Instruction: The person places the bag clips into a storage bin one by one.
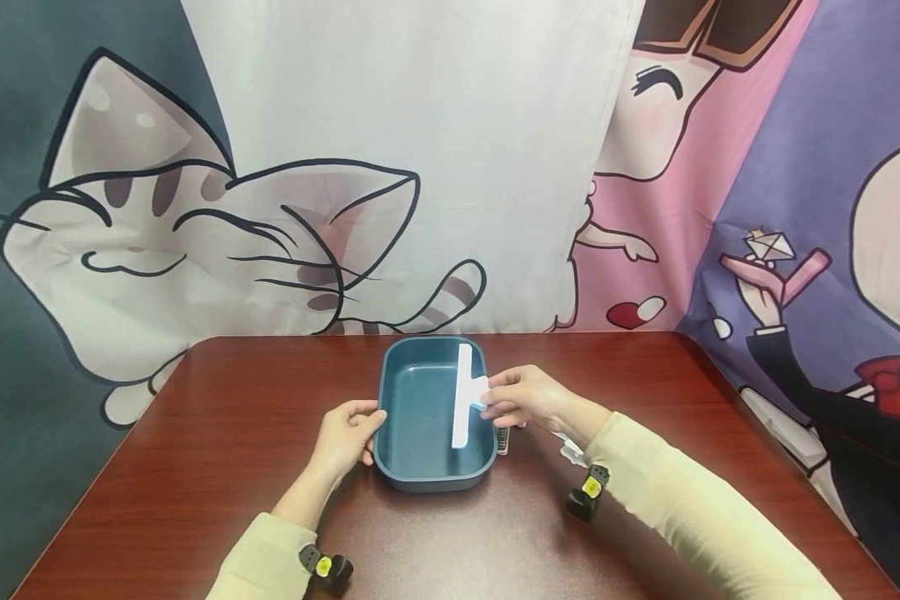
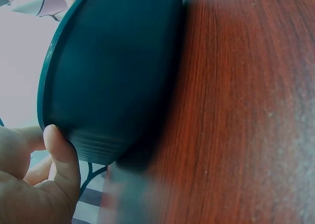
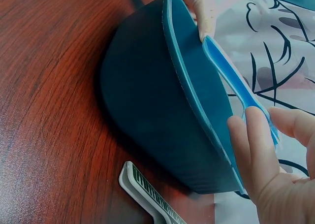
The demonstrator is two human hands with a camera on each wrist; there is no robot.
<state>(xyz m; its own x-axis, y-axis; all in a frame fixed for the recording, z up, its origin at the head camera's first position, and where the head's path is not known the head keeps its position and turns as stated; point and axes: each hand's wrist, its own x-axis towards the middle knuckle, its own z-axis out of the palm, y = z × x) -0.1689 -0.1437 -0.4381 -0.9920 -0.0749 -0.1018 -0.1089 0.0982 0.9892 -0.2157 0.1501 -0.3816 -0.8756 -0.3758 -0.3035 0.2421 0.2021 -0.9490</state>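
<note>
- With the right hand (image 1: 528, 396), pinches a white T-shaped plastic clip with a blue underside (image 1: 462, 408) by its short stem, between thumb and fingers.
- Judged as the deciding relation: long bar just left of that pinch, crosswise to the stem, with one end reaching away past the fingers and the other back toward the body.
- Over the mouth of a deep, rounded-rectangular, blue-green plastic tub (image 1: 435, 483), left of the right-hand grip; nearly parallel to the long sides, closer to the right one.
- White face up in the head view, blue face toward the right wrist camera; cannot tell whether touching the rim.
- With the left hand (image 1: 347, 432), grips the tub by its left rim, across the opening from the right-hand pinch, so farther from the clip.
- Below the right-hand grip, beside the tub on a red-brown wood-grained table (image 1: 195, 483): a pale grey piece with a dark ribbed strip (image 3: 155, 197).
- Farther right, nearer the body: a partly hidden white piece (image 1: 572, 451).
</note>
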